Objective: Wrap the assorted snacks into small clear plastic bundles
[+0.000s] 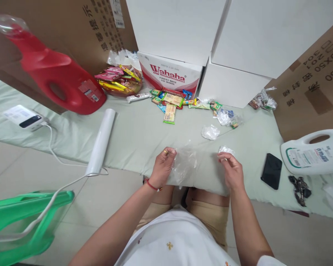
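Note:
My left hand [165,165] is closed in a pinch on the edge of a clear plastic bag [184,162], which hangs loosely to its right above the cloth-covered surface. My right hand [232,169] is some way off to the right, fingers pressed together. Just beyond its fingertips shows a small crumpled piece of clear plastic [226,150]; whether they touch it, I cannot tell. Another crumpled clear bag [210,132] lies farther back. Behind it are small filled clear bags [228,117] and a pile of wrapped snacks [173,99].
A bowl of colourful snacks [119,82] and a red jug [61,74] stand at the back left, near a white roll [102,142] and a corded white device [24,117]. To the right lie a black phone [271,171], keys [300,189] and a white jug [316,153]. Boxes [169,75] line the back.

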